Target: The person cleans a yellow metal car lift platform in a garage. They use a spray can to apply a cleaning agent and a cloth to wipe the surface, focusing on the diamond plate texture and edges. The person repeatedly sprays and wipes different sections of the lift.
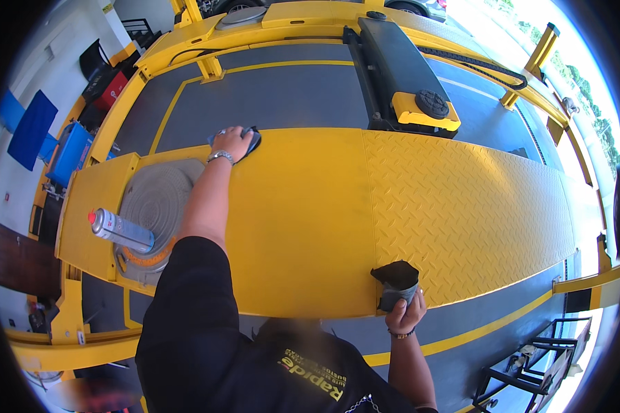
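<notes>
My left hand (pixel 233 144) presses a dark blue-grey cloth (pixel 255 140) onto the far edge of a yellow vehicle lift runway (pixel 303 227), with the arm stretched forward. At the near edge, my right hand (pixel 406 314) grips a folded dark cloth (pixel 397 282), which stands up above the fingers and overlaps the seam of the tread-plate section (pixel 461 206). Left of my left forearm, a spray can (pixel 124 231) with a red top rises from a round grey turntable plate (pixel 160 196) set into the runway.
Beyond the runway, a black crossbeam unit with a yellow end (pixel 420 113) bridges toward a second yellow runway (pixel 289 27). A yellow post (pixel 543 49) stands at far right. Black metal frames (pixel 530 365) sit at lower right. Blue equipment (pixel 74 151) lines the left wall.
</notes>
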`<state>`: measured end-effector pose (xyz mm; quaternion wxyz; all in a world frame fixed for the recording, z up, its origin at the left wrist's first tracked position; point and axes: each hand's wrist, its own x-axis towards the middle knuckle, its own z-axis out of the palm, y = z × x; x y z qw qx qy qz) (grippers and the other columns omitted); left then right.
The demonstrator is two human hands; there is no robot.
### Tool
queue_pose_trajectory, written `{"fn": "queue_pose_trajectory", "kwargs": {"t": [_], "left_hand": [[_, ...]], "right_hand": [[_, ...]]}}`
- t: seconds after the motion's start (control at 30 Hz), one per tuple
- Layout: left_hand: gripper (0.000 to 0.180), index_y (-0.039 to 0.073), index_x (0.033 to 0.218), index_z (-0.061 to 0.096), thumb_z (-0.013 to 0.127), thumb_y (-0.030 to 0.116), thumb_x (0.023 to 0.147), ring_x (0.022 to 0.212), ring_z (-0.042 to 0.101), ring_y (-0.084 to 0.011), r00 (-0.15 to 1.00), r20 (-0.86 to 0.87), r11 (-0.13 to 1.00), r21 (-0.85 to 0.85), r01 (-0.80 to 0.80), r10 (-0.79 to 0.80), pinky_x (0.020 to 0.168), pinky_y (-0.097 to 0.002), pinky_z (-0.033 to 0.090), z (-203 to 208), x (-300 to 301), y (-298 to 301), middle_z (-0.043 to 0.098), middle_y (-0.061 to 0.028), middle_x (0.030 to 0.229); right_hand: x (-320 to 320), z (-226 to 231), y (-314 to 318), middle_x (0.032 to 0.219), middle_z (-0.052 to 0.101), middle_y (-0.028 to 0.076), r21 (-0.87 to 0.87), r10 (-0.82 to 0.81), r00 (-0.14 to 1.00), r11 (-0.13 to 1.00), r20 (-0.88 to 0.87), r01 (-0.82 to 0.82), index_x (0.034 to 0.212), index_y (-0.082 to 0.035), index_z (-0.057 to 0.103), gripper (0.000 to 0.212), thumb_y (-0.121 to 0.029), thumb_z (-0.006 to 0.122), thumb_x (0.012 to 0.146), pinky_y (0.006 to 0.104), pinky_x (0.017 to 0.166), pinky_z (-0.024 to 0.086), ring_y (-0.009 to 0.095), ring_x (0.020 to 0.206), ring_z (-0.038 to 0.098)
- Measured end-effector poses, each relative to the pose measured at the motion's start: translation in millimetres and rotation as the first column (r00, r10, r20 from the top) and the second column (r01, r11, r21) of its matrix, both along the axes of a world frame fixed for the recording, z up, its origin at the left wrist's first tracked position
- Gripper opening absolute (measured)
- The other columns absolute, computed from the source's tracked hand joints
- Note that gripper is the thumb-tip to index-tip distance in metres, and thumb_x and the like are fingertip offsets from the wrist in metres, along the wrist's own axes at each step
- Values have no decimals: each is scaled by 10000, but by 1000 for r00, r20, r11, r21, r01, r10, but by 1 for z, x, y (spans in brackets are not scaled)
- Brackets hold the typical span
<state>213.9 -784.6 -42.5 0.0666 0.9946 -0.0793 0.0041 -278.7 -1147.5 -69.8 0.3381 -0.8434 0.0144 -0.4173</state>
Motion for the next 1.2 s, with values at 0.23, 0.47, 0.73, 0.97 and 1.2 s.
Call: {"fn": "queue_pose_trajectory", "kwargs": {"t": [0.23,0.47,0.73,0.97,1.2], "left_hand": [[627,56,1385,665,299,448,1061,1378,569,-353,966,-34,959,132,-252,258,1186,-556,372,11,10,-64,630,-178,1465],[584,60,1335,685,327,442,1077,1304,621,-350,973,-143,982,-86,169,-180,1157,-517,415,21,-40,-269,672,-183,1394],[676,7,1621,351,388,423,1089,1592,241,-390,760,23,758,-61,650,-650,1302,-529,186,-8,-194,-271,262,-167,1732],[658,-8,1594,385,504,345,1051,1601,225,-379,595,-30,590,-174,789,-804,1296,-549,192,12,-347,-159,268,-184,1722],[662,20,1631,339,416,372,1076,1611,200,-370,805,6,802,-76,592,-594,1296,-537,193,-4,-231,-186,241,-165,1740]], "right_hand": [[-1,-3,3,875,674,189,-111,-43,997,993,60,49,933,18,677,412,-348,522,1042,438,645,474,368,727,638],[-6,-3,-3,874,645,241,-87,39,997,995,-71,-45,899,53,634,426,-344,526,1013,461,635,451,422,696,593],[-2,-6,-5,855,628,224,-6,-16,998,1000,-63,15,915,34,634,377,-309,520,1022,460,621,457,407,712,597],[-11,-21,-10,1070,712,284,21,29,997,999,77,-30,1170,124,667,531,-358,466,1070,460,742,534,437,870,693],[-18,-22,-5,1107,704,313,24,-40,997,999,67,39,1235,138,631,568,-375,425,1101,491,789,551,475,922,699]]}}
